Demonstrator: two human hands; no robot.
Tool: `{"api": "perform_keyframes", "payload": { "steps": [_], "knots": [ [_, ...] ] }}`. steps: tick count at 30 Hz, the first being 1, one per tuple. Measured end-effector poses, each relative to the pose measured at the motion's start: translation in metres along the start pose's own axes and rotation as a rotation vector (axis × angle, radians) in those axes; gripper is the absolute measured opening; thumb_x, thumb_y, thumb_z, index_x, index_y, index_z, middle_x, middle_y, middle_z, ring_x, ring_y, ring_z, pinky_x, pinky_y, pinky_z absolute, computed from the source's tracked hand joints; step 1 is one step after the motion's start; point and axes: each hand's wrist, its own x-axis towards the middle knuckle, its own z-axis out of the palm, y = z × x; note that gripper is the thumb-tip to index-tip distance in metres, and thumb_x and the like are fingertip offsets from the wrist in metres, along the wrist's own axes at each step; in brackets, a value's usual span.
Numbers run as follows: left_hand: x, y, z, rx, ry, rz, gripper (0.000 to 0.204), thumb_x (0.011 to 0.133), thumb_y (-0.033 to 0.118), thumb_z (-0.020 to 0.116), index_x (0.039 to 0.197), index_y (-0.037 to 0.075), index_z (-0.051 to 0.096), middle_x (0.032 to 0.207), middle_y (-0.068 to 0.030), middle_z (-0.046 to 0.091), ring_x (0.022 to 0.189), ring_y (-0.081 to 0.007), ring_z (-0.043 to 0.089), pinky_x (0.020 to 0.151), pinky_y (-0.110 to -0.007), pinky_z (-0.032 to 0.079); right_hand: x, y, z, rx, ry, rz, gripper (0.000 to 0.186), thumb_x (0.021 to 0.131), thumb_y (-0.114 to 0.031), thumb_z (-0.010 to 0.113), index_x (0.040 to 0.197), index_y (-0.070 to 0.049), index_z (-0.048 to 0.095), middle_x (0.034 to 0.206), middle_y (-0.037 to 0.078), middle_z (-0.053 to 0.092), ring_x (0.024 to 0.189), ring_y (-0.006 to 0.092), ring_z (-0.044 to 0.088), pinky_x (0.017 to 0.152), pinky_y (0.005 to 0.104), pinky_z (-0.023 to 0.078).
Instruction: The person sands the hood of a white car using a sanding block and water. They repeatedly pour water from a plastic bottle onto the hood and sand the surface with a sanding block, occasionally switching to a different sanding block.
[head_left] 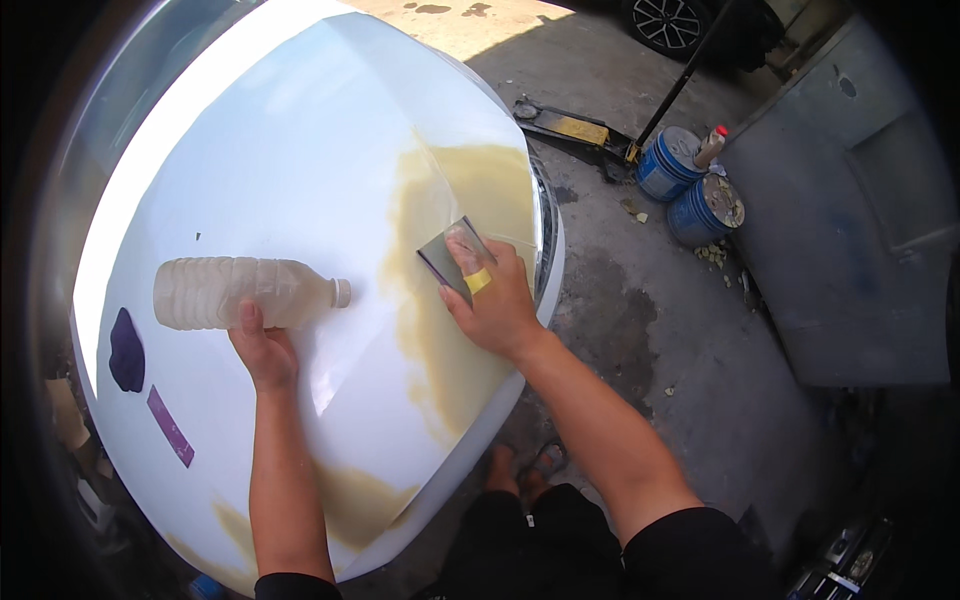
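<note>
Outdoors on a concrete floor [640, 330], a person leans over a white car hood [300, 150], its glossy paint broken by a broad band of dull yellowish filler [440, 330] that runs from the front edge down toward the near corner, with a second patch low at the near rim. The right hand [495, 300] presses a small grey sanding sheet backed by a yellow pad [458, 262] flat against the filler, fingers spread over it and thumb tucked under its lower corner, the grip closed on the sheet. The left hand [262, 350] clasps a clear plastic bottle [240, 292] of cloudy liquid that lies on its side on the hood, cap pointing toward the right hand; the grip is wrapped around the bottle's underside, thumb on top. The two hands are near each other, with bare white panel between them. A dark purple blob [126, 350] and a purple strip [169, 426] sit on the hood near its left edge, well apart from both hands. Beyond the hood's right edge the floor lies open as far as a floor jack [570, 127], two blue tins [685, 185] and a grey metal cabinet [850, 230]; the person's sandalled feet [525, 465] stand just beside the hood's near rim
</note>
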Motion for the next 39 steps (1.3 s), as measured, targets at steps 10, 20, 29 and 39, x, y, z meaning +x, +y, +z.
{"api": "perform_keyframes", "payload": {
  "steps": [10, 20, 29, 39],
  "knots": [
    [-0.004, 0.002, -0.012, 0.017, -0.014, -0.012, 0.069, 0.092, 0.051, 0.063, 0.136, 0.001, 0.045, 0.131, -0.011, 0.054, 0.123, -0.025, 0.052, 0.107, -0.041, 0.04, 0.0, 0.011, 0.001, 0.056, 0.016, -0.021, 0.062, 0.08, -0.02, 0.074, 0.138, -0.008, 0.053, 0.137, 0.009, 0.058, 0.119, 0.0388, 0.05, 0.1, 0.0488, 0.041],
    [-0.004, 0.0, 0.0, -0.059, -0.029, -0.034, 0.071, 0.089, 0.051, 0.068, 0.133, 0.0, 0.045, 0.125, -0.0101, 0.055, 0.119, -0.0238, 0.053, 0.104, -0.039, 0.043, 0.078, 0.07, -0.072, 0.008, -0.006, 0.323, 0.072, 0.084, -0.025, 0.072, 0.148, -0.011, 0.041, 0.134, 0.024, 0.052, 0.122, 0.0395, 0.053, 0.105, 0.0425, 0.042],
    [-0.006, -0.001, -0.001, -0.04, 0.019, -0.01, 0.074, 0.087, 0.05, 0.072, 0.134, 0.001, 0.043, 0.125, -0.0096, 0.054, 0.118, -0.0225, 0.054, 0.104, -0.038, 0.043, 0.087, 0.097, -0.048, -0.106, -0.075, 0.301, 0.074, 0.083, -0.026, 0.072, 0.147, -0.008, 0.041, 0.137, 0.026, 0.053, 0.126, 0.041, 0.051, 0.104, 0.0443, 0.043],
    [-0.032, 0.06, 0.07, 0.448, -0.049, 0.141, 0.075, 0.084, 0.042, 0.078, 0.137, 0.001, 0.045, 0.133, -0.014, 0.055, 0.12, -0.0282, 0.057, 0.104, -0.042, 0.046, 0.123, 0.074, -0.041, -0.001, -0.058, 0.248, 0.068, 0.092, -0.027, 0.066, 0.147, 0.0, 0.038, 0.141, 0.024, 0.052, 0.124, 0.0372, 0.055, 0.103, 0.0442, 0.045]
  ]
}}
